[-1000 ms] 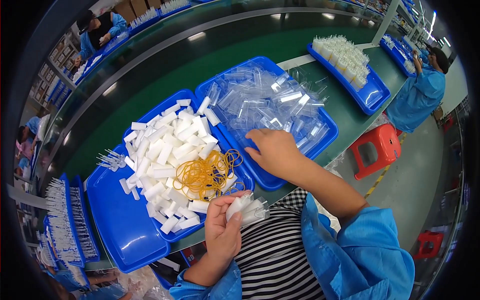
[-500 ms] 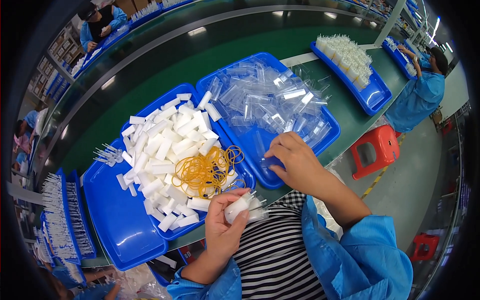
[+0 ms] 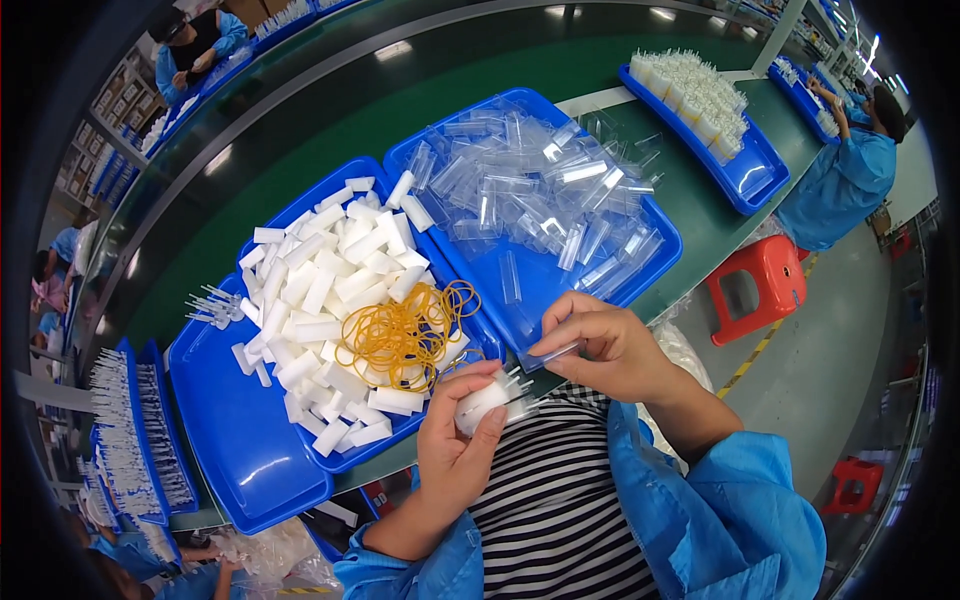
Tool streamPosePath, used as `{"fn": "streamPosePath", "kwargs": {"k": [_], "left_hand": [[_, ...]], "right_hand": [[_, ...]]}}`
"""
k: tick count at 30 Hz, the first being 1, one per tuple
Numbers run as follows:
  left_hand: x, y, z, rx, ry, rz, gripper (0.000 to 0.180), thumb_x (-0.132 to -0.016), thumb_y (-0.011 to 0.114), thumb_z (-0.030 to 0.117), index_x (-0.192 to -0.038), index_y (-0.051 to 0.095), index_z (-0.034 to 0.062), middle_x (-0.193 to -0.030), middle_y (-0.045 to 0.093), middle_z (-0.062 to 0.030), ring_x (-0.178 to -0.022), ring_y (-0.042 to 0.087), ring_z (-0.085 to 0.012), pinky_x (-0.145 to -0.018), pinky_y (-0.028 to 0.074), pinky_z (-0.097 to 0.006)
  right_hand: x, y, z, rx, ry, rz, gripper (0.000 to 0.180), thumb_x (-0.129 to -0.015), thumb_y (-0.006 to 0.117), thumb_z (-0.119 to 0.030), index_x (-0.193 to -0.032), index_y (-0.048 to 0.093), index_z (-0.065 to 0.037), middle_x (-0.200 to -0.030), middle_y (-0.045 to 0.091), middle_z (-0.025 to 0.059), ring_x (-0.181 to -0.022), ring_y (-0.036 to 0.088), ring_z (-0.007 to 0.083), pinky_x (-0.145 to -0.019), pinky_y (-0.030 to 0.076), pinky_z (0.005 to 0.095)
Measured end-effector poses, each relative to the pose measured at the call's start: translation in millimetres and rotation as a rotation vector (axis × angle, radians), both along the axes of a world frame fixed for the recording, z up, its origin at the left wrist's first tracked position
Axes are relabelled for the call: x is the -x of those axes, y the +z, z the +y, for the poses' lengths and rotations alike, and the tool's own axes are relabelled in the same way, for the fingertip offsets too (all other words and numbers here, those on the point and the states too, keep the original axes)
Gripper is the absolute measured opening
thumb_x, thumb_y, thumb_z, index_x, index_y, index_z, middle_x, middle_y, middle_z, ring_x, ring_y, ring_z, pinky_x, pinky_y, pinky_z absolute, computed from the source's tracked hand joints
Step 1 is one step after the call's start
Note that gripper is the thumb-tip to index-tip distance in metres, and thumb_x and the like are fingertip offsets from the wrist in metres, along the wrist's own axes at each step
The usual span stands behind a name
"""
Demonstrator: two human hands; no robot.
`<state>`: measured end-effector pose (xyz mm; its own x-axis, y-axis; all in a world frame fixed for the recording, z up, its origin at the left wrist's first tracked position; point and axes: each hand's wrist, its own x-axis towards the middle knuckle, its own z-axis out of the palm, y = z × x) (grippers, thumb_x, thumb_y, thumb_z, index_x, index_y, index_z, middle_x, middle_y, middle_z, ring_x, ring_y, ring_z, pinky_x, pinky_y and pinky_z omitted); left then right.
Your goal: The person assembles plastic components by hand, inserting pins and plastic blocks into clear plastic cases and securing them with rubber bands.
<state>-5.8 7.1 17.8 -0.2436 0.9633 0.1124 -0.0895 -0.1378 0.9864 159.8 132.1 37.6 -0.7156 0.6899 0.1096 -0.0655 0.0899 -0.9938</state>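
Note:
My left hand (image 3: 450, 455) is wrapped round a bundle of white cylindrical pieces (image 3: 482, 405) with thin pale tips sticking out to the right. Close by, my right hand (image 3: 615, 350) pinches a clear plastic sleeve (image 3: 550, 355) between thumb and fingers, just right of the bundle and apart from it. Beyond that hand is a blue tray (image 3: 540, 285) heaped with clear plastic sleeves (image 3: 530, 180). To its left, many short white cylinders (image 3: 340, 265) fill another blue tray (image 3: 250, 470). Yellow rubber bands (image 3: 400, 335) lie in a tangle on the cylinders.
Thin white-tipped parts (image 3: 215, 307) lie at the left tray's edge. A blue tray (image 3: 755, 180) of upright bundles stands at the far right, and more filled trays (image 3: 125, 430) at the left. A red stool (image 3: 760, 290) is on the floor; co-workers (image 3: 845, 180) sit nearby.
My right hand has drawn back from the right tray toward my left hand, bringing a clear plastic sleeve. The left hand keeps its hold on the bundle.

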Motion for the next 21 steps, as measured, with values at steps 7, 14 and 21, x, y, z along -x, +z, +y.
{"fn": "streamPosePath", "kwargs": {"k": [7,14,21], "left_hand": [[-1,1,2,-0.016,-0.011,0.066,0.025,-0.083,0.058,0.000,-0.107,0.050,0.0012,-0.118,0.051,-0.0160,-0.107,0.049,-0.0196,-0.092,0.037,-0.030],[1,3,3,-0.007,-0.004,0.106,0.024,-0.082,0.059,0.001,-0.105,0.051,0.0014,-0.117,0.051,-0.0154,-0.105,0.050,-0.0198,-0.091,0.037,-0.030],[2,0,3,0.032,0.014,0.145,0.025,-0.080,0.059,-0.001,-0.103,0.051,0.0010,-0.116,0.053,-0.0153,-0.105,0.050,-0.0211,-0.092,0.037,-0.031]], "right_hand": [[-2,-4,-4,0.071,0.026,0.129,0.022,-0.081,0.061,0.002,-0.102,0.064,-0.002,-0.101,0.050,0.0046,-0.087,0.052,0.0076,-0.074,0.044,0.0189],[4,-10,-12,0.270,-0.018,0.243,0.020,-0.085,0.059,0.001,-0.105,0.055,0.002,-0.099,0.054,0.0062,-0.081,0.053,0.0059,-0.071,0.044,0.0185],[0,-10,-16,0.406,0.074,0.404,0.009,-0.086,0.057,0.000,-0.095,0.054,0.003,-0.096,0.055,0.0095,-0.066,0.051,0.0031,-0.056,0.041,0.0147]]}}
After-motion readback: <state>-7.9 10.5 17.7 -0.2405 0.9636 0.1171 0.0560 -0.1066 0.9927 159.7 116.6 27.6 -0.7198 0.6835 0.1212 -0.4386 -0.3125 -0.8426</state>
